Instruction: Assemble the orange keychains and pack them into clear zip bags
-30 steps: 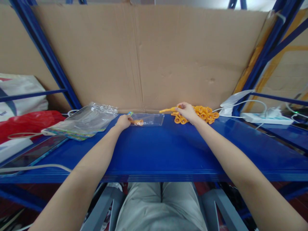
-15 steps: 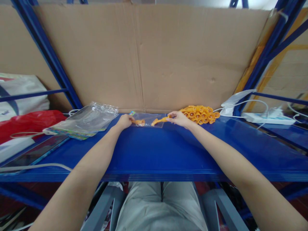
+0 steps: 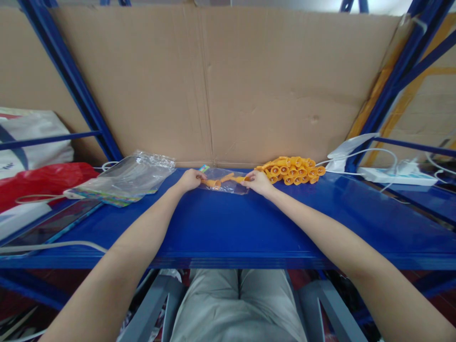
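A clear plastic bag (image 3: pixel 233 189) lies flat on the blue shelf between my hands, with a coloured strip at its left end. My left hand (image 3: pixel 190 180) is closed on that left end. Just right of its fingers, an orange flared plastic piece (image 3: pixel 213 183) shows in the bag. My right hand (image 3: pixel 259 182) pinches another orange horn-shaped plastic piece (image 3: pixel 238 179) at the bag's right end; its narrow part points left over or inside the bag, which I cannot tell. Right behind this hand sits a pile of similar orange pieces (image 3: pixel 294 170), flared ends facing me.
A stack of clear plastic bags (image 3: pixel 138 173) lies left on the blue shelf (image 3: pixel 228 228). Beyond it are a red bag (image 3: pixel 53 183) and a flat dark panel (image 3: pixel 46 228). A white power strip (image 3: pixel 399 175) with cables stands right. Cardboard (image 3: pixel 270 85) closes off the back.
My right hand has moved left and slightly nearer, taking its orange piece further over the bag. My left hand and the bag have shifted slightly right.
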Motion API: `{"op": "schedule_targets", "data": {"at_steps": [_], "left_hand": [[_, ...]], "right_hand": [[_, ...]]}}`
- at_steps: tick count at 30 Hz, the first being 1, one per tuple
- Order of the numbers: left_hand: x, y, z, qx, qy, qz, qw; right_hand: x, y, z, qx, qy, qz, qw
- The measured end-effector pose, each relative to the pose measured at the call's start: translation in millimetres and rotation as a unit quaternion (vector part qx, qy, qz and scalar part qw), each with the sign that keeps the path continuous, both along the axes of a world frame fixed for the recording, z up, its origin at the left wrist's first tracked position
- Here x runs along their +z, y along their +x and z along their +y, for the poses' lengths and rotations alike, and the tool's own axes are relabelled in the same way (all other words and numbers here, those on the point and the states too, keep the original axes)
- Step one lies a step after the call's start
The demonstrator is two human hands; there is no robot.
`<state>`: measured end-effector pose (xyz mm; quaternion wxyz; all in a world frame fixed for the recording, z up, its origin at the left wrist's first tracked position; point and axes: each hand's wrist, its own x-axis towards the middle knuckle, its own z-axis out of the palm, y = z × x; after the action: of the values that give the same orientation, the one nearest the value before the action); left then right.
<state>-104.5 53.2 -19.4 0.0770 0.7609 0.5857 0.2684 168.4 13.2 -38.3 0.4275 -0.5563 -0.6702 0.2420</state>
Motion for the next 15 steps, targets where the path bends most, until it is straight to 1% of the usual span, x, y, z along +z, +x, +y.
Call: {"op": "schedule_targets", "data": {"at_steps": [3,8,11,15], "left_hand": [[-0.2,3,-1,-0.016,-0.008,-0.014,1.000],[0.3,6,-1,-0.045,-0.030,-0.033,0.998],[0.2,7,0,-0.057,-0.038,-0.044,0.997],[-0.5,10,0,-0.075,-0.037,-0.043,0.996]], "right_hand": [[0.7,-1,-3,0.003,0.025,-0.034,0.999],[3.9,-3,-9,0.011,0.092,-0.136,0.986],[8.3,-5,-16,0.008,0.109,-0.205,0.973],[13.8,-7,-25,0.006,0.122,-0.312,0.942]]}}
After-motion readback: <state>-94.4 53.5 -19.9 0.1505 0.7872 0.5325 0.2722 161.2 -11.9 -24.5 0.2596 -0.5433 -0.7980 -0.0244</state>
